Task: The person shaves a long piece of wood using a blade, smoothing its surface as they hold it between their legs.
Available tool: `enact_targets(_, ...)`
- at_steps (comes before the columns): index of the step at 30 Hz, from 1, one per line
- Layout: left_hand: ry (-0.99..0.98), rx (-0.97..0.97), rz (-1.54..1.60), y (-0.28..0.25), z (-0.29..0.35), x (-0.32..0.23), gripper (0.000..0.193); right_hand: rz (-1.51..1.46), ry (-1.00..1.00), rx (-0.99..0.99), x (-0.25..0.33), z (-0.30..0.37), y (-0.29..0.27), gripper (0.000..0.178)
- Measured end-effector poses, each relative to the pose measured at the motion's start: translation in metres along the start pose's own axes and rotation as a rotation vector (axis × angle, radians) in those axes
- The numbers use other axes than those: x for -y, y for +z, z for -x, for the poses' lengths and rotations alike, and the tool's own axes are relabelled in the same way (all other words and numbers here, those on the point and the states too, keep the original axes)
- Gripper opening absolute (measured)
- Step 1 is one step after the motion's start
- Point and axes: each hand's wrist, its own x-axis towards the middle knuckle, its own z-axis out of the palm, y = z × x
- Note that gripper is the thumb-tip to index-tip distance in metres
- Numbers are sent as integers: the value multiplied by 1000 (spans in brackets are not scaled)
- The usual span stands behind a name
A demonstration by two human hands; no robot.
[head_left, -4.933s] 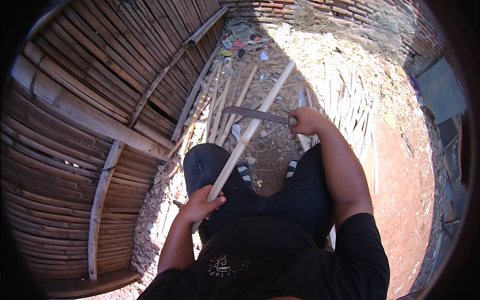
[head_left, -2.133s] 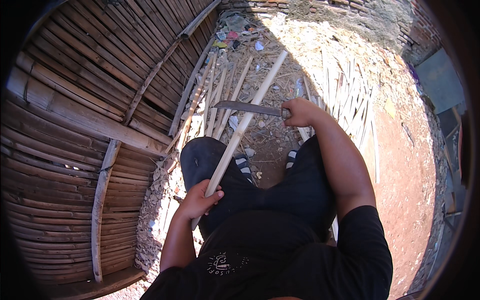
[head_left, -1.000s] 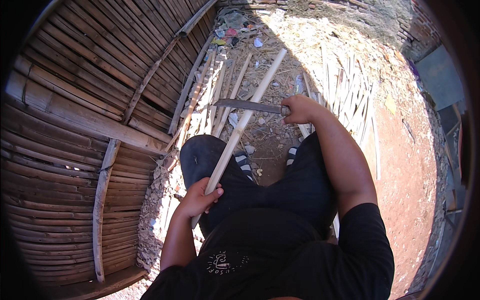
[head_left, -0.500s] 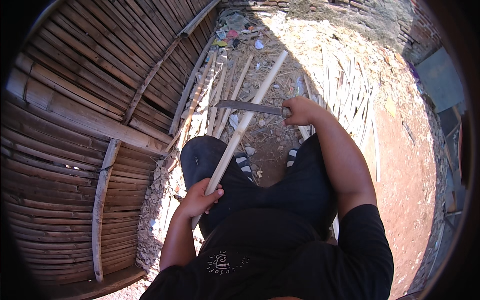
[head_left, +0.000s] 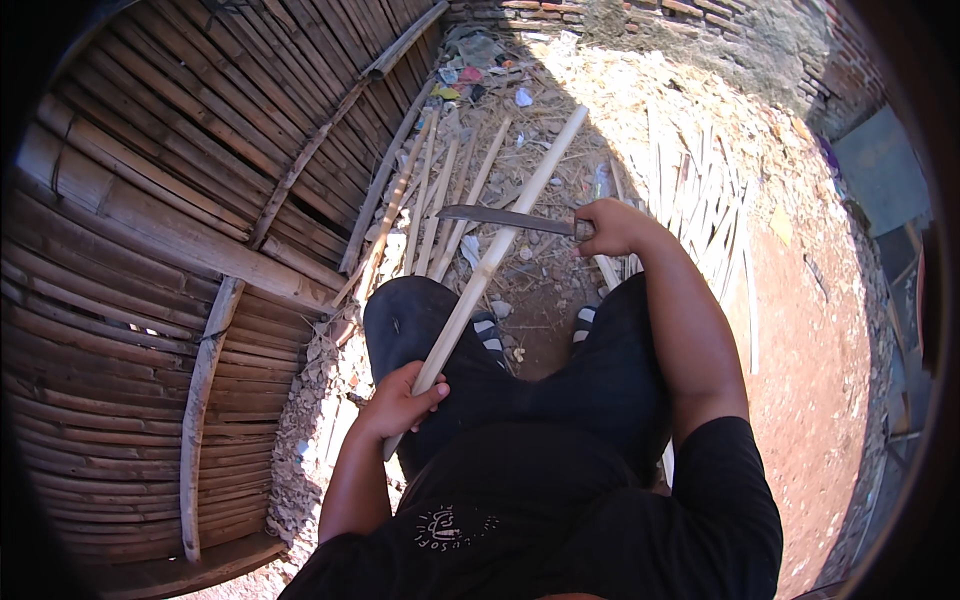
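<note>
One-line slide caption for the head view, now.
Left hand grips a pale bamboo strip near its lower end while the right hand holds a machete across it.

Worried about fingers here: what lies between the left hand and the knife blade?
In the head view, the pale strip spans from left hand to knife blade, seen over the dark left trouser leg.

Long knife (head_left: pixel 540 222) across pale strip (head_left: pixel 478 288)

Right hand (head_left: pixel 612 228) hides most of the dark steel long-bladed machete's (head_left: pixel 470 213) grip, and the left hand (head_left: pixel 405 402) covers part of the long pale wooden strip (head_left: pixel 467 300). Left of that hand, the brown bamboo-slat wall (head_left: pixel 110 330) gets cut off.
</note>
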Motion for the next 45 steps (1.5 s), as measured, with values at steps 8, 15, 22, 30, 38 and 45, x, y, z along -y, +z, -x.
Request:
enact_targets(8, -2, 2, 7, 0, -1, 1, 26, 30, -36, -36, -3, -4, 9, 49)
enact_targets(15, 12, 5, 11, -1, 0, 2, 33, 65, -38, -78, 4, -1, 6, 47)
enact_targets(22, 8, 8, 20, -1, -1, 3, 33, 33, -18, -27, 3, 0, 4, 48)
enact_targets(30, 10, 14, 35, -1, -1, 3, 35, 19, -11, -22, 2, 1, 3, 47)
enact_targets(38, 14, 12, 40, -2, 0, 4, 35, -7, -16, -2, 2, 0, 3, 48)
enact_targets(45, 8, 3, 28, -1, 0, 3, 34, -28, -13, 17, -1, -1, 3, 49)
